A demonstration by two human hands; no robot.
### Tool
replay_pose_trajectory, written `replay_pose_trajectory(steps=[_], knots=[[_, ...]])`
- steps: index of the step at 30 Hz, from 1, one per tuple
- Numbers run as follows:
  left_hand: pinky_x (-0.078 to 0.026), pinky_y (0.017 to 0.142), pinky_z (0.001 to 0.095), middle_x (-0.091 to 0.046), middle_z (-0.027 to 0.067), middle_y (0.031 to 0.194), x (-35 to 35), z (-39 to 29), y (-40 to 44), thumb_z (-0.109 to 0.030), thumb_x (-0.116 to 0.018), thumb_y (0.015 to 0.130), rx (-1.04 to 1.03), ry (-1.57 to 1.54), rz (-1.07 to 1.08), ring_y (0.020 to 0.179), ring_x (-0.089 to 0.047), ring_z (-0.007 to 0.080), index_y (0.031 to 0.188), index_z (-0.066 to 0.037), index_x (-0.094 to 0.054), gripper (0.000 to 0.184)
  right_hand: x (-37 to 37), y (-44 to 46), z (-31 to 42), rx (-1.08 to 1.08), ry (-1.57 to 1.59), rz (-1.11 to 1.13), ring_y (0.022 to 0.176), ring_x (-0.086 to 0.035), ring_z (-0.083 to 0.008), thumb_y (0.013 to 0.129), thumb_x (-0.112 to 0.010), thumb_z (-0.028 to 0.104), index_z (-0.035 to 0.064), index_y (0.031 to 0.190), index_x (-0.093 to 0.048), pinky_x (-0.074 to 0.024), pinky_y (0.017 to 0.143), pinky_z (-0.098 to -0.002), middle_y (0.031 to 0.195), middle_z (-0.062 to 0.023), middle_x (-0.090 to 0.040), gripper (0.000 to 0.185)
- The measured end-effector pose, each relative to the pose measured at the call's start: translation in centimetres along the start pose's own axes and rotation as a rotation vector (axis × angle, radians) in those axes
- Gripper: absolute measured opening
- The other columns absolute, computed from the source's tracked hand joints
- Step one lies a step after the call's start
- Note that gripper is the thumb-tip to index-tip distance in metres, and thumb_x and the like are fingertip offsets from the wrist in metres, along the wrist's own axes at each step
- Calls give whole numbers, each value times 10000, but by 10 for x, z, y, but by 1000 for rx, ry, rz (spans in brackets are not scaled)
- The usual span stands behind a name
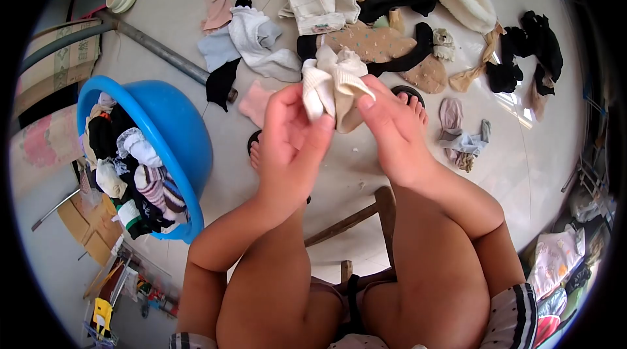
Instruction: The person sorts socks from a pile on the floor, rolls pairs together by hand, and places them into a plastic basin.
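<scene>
Both hands hold a pair of cream-white socks (336, 88) up over the floor, in front of my knees. My left hand (290, 133) pinches the ribbed cuff on the left side. On the other side, my right hand (392, 124) grips the fabric between thumb and fingers. The socks look bunched or folded together; how they are joined is hidden by the fingers. Just beyond them on the floor lie a tan dotted sock (372, 45), a white-grey sock (261, 42) and a pink sock (255, 102).
At the left a blue basin (176, 127) full of socks stands tilted. More socks, including black ones (539, 42) and a greyish pair (460, 130), are scattered on the tiles. A metal pole (163, 48) and a wooden stool (385, 218) are close by; bags (555, 257) lie at right.
</scene>
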State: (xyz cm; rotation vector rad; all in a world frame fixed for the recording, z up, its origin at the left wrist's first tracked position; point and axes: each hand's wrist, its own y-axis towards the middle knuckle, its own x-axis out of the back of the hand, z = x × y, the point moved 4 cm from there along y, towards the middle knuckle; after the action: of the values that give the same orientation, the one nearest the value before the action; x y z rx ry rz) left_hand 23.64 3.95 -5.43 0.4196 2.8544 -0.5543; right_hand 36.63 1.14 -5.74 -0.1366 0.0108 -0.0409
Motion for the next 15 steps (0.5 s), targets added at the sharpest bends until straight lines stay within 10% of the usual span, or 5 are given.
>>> replay_pose_trajectory(steps=[9,12,15], knots=[[-425,799,209,-497,36,1065,3,24,-10,-120,-528,863,282,194,139,943,-506,76,1191,18,-383,384,-2,-6,-6,-201,307,-97,784,-587,-108,839,-545,62,-40,1051,-536,-476,672,-227,838,-88,-623,235],[-429,807,238,-524,61,1070,6,33,-4,-164,-469,896,353,21,50,954,-528,112,1159,15,-420,322,1,-7,-18,-271,563,-100,854,-570,-106,867,-506,99,-11,1036,-531,-475,717,-248,915,-82,-608,203],[-407,881,314,-519,114,1127,5,20,10,-189,-375,922,527,-796,-60,1048,-514,233,1146,31,-441,321,3,-5,-16,-441,1020,-206,908,-555,-112,891,-451,129,26,1054,-503,-472,752,-263,974,-68,-582,199]])
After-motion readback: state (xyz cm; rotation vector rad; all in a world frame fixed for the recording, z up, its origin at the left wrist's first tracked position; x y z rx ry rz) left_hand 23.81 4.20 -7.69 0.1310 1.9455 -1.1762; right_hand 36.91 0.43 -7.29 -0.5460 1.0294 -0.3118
